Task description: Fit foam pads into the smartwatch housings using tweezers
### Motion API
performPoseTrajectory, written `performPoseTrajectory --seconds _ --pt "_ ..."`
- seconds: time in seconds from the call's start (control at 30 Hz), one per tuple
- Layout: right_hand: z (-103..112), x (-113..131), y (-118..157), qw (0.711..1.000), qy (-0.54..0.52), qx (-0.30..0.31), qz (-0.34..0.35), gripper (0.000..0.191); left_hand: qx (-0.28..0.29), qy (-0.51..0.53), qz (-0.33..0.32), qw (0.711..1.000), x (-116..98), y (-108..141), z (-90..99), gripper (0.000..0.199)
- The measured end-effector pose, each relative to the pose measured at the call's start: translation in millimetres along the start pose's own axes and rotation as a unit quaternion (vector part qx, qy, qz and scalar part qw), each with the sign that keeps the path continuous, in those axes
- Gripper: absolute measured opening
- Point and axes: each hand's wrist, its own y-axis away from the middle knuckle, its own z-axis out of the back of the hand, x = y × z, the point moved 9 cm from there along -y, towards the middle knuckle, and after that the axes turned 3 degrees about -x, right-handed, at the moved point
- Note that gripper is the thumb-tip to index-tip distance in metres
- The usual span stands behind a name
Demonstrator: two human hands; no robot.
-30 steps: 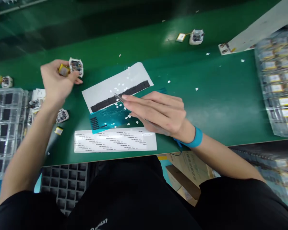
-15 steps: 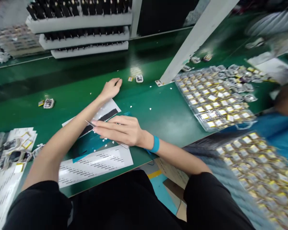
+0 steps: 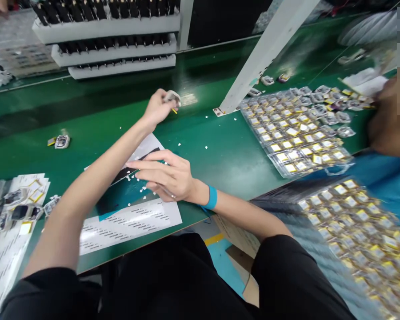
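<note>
My left hand (image 3: 156,109) is closed round a small white device housing (image 3: 172,96), over the green bench. A thin yellow-edged piece (image 3: 174,111), like a small battery, sticks out beneath its fingers. My right hand (image 3: 170,175), a blue band on its wrist, hovers over a dark teal mat (image 3: 115,198) with fingers loosely curled. A small metal glint shows by its palm, where the tweezers are mostly hidden. Small white bits (image 3: 144,191) lie scattered on the mat. A printed label sheet (image 3: 130,226) lies in front, and a white sheet with a black strip (image 3: 150,144) lies behind.
Another housing (image 3: 62,141) with a yellow piece lies at left. Clear trays of yellow-edged pieces (image 3: 296,133) stand at right, near another person's arm (image 3: 383,124). A white post (image 3: 270,53) rises from the bench. White racks (image 3: 120,49) stand at the back.
My left hand has picked up the housing and yellow piece from the bench. My right hand's fingers have loosened, and the tweezers' tip no longer points out past them.
</note>
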Motion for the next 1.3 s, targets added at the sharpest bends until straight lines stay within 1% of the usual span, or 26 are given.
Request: performPoseTrajectory --seconds 0.07,0.1,0.13,0.2,0.23,0.3,0.37,0.4,0.5,0.57,0.7,0.83,0.93,1.13,1.2,1.3 --pt "3 -4 -3 1.0 0.002 -0.011 -0.028 0.029 -0.004 0.138 0.039 0.99 2 42 28.1 0.01" --pt "3 -5 -4 0.999 0.01 -0.007 -0.039 0.029 -0.011 0.167 0.061 0.984 4 67 43.1 0.011" --pt "1 -7 -3 0.999 0.018 0.001 -0.049 0.03 -0.021 0.173 0.071 0.982 4 92 57.8 0.01" --pt "-1 -11 -1 0.997 0.028 0.013 -0.076 0.026 -0.012 0.162 0.079 0.984 5 142 76.9 0.001" --pt "-4 -13 1 0.995 0.029 0.026 -0.091 0.023 -0.011 0.153 0.08 0.985 7 164 83.1 0.005" --pt "-11 -15 4 0.991 0.048 0.071 -0.102 0.021 0.009 0.123 0.065 0.99 8 201 85.5 0.018" --pt "-18 -14 8 0.986 0.07 0.116 -0.094 0.015 0.017 0.107 0.041 0.993 9 226 83.4 0.027" --pt "-19 -13 9 0.986 0.07 0.125 -0.089 0.012 0.011 0.105 0.029 0.994 10 235 83.2 0.03" --pt "-18 -10 11 0.989 0.023 0.118 -0.089 0.005 -0.026 0.104 0.007 0.994 12 250 88.3 0.029" --pt "-20 -8 12 0.989 0.001 0.116 -0.091 0.006 -0.037 0.084 -0.006 0.996 13 256 92.0 0.026" --pt "-25 -5 16 0.987 -0.021 0.114 -0.109 0.014 -0.057 0.01 -0.043 0.997 10 263 99.7 0.023" --pt "-22 -1 17 0.991 -0.023 0.089 -0.096 0.017 -0.086 -0.082 -0.068 0.991 4 269 103.2 0.025" --pt "-21 1 17 0.992 -0.041 0.087 -0.083 0.016 -0.092 -0.129 -0.076 0.984 -2 271 102.0 0.027" --pt "-27 -8 21 0.973 -0.148 0.087 -0.154 0.017 -0.098 -0.177 -0.102 0.974 -11 275 99.3 0.029" --pt "-27 -7 23 0.974 -0.148 0.083 -0.151 0.018 -0.098 -0.181 -0.106 0.973 -11 276 98.6 0.03" --pt "-28 -6 26 0.979 -0.123 0.088 -0.14 0.016 -0.099 -0.187 -0.109 0.971 -11 276 97.8 0.03"
